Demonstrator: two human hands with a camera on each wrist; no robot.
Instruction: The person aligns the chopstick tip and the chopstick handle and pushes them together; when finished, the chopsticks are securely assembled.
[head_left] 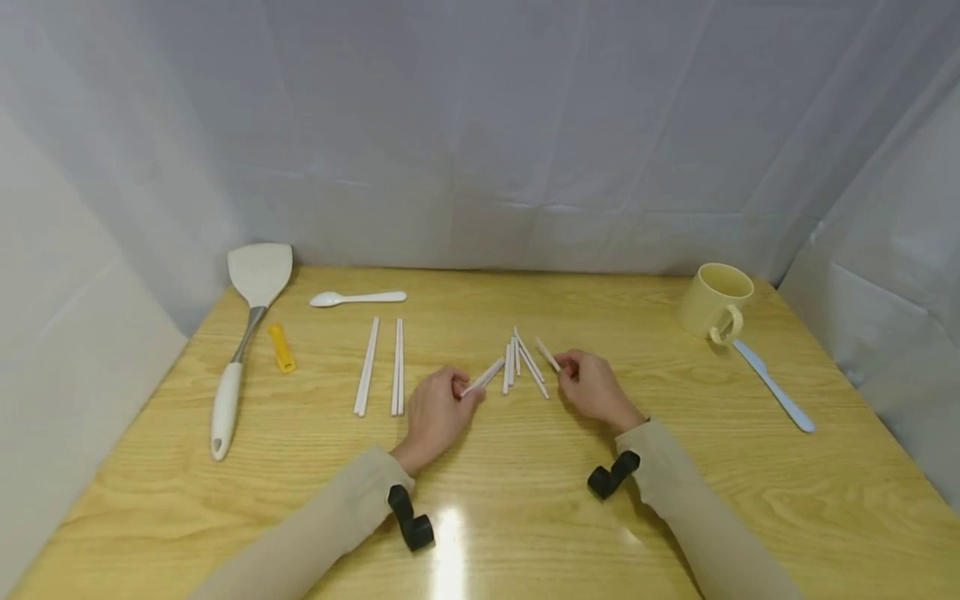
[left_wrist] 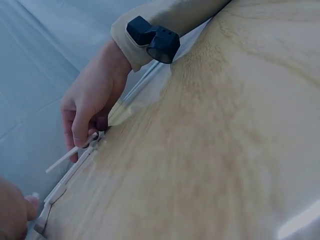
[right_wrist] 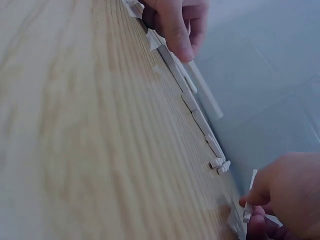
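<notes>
In the head view my left hand point(head_left: 438, 414) pinches a slim white stick point(head_left: 489, 373) between thumb and fingers, its free end slanting up to the right. My right hand point(head_left: 594, 390) pinches another white stick point(head_left: 547, 354), whose far end points up to the left. Between the hands, several short white sticks point(head_left: 509, 367) lie loosely fanned on the wooden table point(head_left: 517, 475). From the left wrist, the right hand point(left_wrist: 92, 100) and its stick point(left_wrist: 62, 160) show across the table. In the right wrist view, the left hand's stick point(right_wrist: 206, 91) hangs out past the fingertips.
Two pairs of longer white sticks point(head_left: 366, 367) lie left of the left hand. Farther left are a spatula point(head_left: 258, 275), an orange-yellow piece point(head_left: 282, 347) and a white spoon point(head_left: 360, 297). At right, a yellow mug point(head_left: 712, 300) stands by a pale blue knife point(head_left: 776, 387).
</notes>
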